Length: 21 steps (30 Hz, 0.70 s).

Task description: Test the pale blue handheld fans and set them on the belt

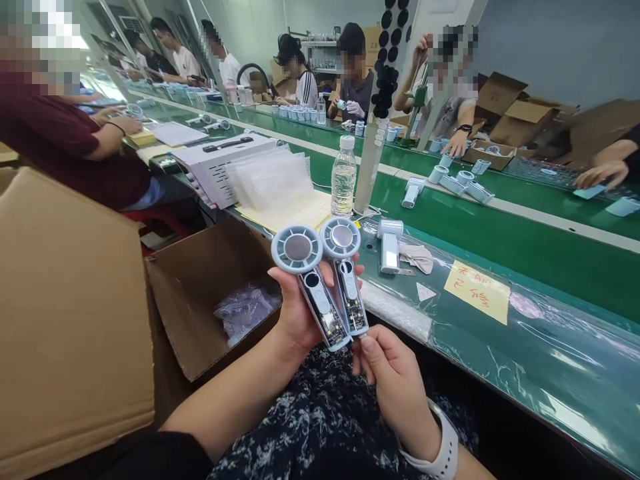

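Observation:
My left hand (296, 308) grips two pale blue handheld fans side by side over my lap: the left fan (309, 277) and the right fan (346, 270), round heads up, clear handle fronts facing me. My right hand (393, 373) sits just below them, its fingers pinched at the lower tip of the right fan's handle. What the pinch holds, if anything, is too small to make out. A white watch band is on my right wrist.
An open cardboard box (200, 293) with plastic bags stands at my left, and a large carton (65, 320) beside it. The green conveyor (525, 253) carries more fans, a water bottle (343, 177) and a yellow note (477, 291). Several people work along both sides.

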Each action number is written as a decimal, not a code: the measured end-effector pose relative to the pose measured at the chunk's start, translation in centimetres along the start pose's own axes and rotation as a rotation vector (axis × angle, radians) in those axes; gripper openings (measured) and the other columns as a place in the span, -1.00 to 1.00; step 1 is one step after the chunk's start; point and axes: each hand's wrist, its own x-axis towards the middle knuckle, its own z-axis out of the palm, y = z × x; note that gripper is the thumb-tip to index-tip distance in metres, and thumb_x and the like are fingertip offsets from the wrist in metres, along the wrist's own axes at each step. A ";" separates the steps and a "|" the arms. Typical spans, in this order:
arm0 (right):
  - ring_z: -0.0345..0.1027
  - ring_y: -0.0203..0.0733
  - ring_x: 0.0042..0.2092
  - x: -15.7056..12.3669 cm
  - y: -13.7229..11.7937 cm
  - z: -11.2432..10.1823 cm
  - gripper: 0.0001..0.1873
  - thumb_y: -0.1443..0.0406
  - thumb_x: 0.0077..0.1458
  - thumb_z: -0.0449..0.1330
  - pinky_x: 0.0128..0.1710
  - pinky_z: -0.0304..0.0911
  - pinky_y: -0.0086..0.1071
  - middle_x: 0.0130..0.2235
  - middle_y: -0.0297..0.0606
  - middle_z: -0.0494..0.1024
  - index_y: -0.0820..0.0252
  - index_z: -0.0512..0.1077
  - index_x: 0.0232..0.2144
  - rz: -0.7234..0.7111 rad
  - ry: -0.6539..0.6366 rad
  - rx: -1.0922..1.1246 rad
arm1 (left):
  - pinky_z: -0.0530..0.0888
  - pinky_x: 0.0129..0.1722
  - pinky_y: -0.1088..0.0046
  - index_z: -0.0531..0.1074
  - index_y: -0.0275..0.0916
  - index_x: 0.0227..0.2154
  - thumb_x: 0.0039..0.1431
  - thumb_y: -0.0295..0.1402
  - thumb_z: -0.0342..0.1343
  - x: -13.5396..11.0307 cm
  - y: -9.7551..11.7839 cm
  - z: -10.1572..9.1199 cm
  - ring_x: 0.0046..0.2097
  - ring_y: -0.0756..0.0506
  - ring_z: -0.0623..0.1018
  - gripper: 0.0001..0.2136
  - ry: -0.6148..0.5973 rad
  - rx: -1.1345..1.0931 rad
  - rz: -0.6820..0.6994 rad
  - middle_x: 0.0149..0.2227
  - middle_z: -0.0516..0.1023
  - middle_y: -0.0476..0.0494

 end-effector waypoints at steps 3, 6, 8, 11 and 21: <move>0.19 -0.30 -0.63 -0.2 0.1 0.6 -0.46 -0.15 0.16 0.12 -0.55 0.15 -0.42 -0.73 -0.49 0.20 0.17 0.34 -0.51 0.064 0.038 0.135 | 0.55 -0.16 0.28 0.46 -0.25 -0.58 -0.24 0.32 0.22 -0.1 -0.4 0.0 -0.07 -0.24 0.56 -0.38 -0.024 0.031 0.048 -0.11 0.59 -0.19; 0.22 -0.30 -0.64 -0.3 0.1 0.9 -0.46 -0.16 0.14 0.15 -0.57 0.15 -0.44 -0.74 -0.50 0.19 0.17 0.32 -0.53 0.090 0.039 0.210 | 0.53 -0.11 0.31 0.49 -0.25 -0.57 -0.19 0.33 0.18 -0.2 -0.9 -0.1 -0.07 -0.22 0.55 -0.38 -0.047 0.051 0.084 -0.10 0.58 -0.19; 0.21 -0.32 -0.65 -0.3 0.2 1.0 -0.47 -0.15 0.15 0.16 -0.58 0.12 -0.45 -0.75 -0.49 0.22 0.16 0.30 -0.54 0.101 0.045 0.246 | 0.52 -0.07 0.32 0.51 -0.24 -0.56 -0.16 0.33 0.16 -0.4 -1.3 -0.1 -0.07 -0.21 0.55 -0.39 -0.048 0.077 0.116 -0.11 0.59 -0.18; 0.18 -0.34 -0.66 -0.2 0.7 1.1 -0.46 -0.14 0.17 0.14 -0.59 0.08 -0.45 -0.74 -0.48 0.23 0.15 0.26 -0.55 0.115 0.059 0.270 | 0.51 -0.05 0.29 0.52 -0.23 -0.56 -0.14 0.33 0.15 -0.6 -1.6 0.0 -0.08 -0.23 0.55 -0.38 -0.050 0.137 0.159 -0.11 0.58 -0.20; 0.38 -0.09 -0.17 1.0 -1.3 -3.3 -0.60 0.05 0.28 0.06 -0.13 0.29 -0.22 -0.22 -0.17 0.52 0.14 0.40 -0.49 -0.189 0.038 -0.158 | 0.55 -0.08 0.20 0.52 -0.23 -0.46 -0.22 0.30 0.24 1.0 0.9 -1.9 0.01 -0.34 0.56 -0.39 -0.016 0.116 0.123 -0.24 0.61 -0.17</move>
